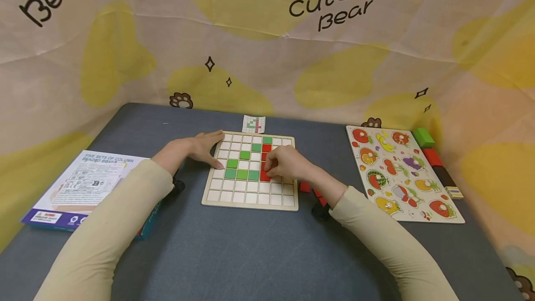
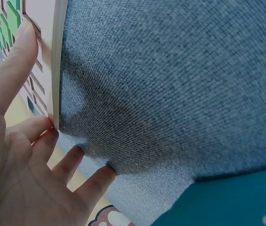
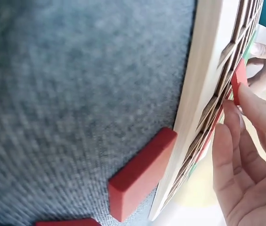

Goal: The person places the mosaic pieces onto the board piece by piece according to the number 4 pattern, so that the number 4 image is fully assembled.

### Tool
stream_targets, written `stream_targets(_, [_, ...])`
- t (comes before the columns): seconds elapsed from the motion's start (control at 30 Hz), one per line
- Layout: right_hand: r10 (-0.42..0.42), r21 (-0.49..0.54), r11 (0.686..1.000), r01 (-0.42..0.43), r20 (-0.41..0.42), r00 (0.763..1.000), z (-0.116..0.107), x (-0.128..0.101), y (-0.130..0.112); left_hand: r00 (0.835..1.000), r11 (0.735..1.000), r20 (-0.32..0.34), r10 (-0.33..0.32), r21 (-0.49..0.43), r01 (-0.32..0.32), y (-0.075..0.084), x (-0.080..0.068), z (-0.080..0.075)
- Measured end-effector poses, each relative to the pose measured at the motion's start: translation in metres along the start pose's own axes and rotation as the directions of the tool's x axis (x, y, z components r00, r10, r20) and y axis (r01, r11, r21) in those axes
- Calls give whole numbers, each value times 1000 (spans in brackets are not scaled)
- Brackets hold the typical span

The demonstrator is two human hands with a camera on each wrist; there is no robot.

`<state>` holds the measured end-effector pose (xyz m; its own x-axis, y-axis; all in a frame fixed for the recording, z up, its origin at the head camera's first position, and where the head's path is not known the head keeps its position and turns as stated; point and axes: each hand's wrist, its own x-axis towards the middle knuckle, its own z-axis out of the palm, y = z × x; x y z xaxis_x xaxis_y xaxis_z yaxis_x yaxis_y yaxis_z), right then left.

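A wooden grid board (image 1: 251, 207) lies on the table with green tiles (image 1: 241, 174) and a column of red tiles (image 1: 266, 147) set in its squares. My left hand (image 1: 200, 147) rests at the board's left side, thumb on the grid and fingertips by the far corner. In the left wrist view its fingers (image 2: 97, 186) are spread. Over the lower end of the red column, my right hand (image 1: 288, 161) pinches a red tile (image 3: 238, 82) between thumb and fingertips, tilted against the grid. Loose red tiles (image 3: 142, 174) lie beside the board's right edge.
A small pattern card (image 1: 253, 124) lies behind the board. To the left is a printed box (image 1: 83, 185), partly under my left arm. At right lies a fruit puzzle board (image 1: 397, 180), with green (image 1: 423, 138), red (image 1: 432, 157) and black (image 1: 444, 175) blocks along its far side.
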<state>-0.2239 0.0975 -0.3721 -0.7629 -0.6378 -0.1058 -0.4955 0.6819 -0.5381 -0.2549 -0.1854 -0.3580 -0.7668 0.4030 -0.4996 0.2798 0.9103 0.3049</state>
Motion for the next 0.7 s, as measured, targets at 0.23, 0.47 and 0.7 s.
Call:
stream_targets(0.23, [6, -67, 998, -4, 33, 999, -3, -3, 1, 1000, 1000, 1, 3, 0, -3, 1, 1, 0])
stream_targets(0.47, [14, -15, 1000, -14, 43, 999, -20, -19, 21, 1000, 1000, -1, 4, 0, -4, 2, 1, 0])
stream_targets(0.7, [42, 27, 999, -46, 159, 986, -40, -43, 49, 1000, 1000, -2, -1, 1, 1, 2, 0, 0])
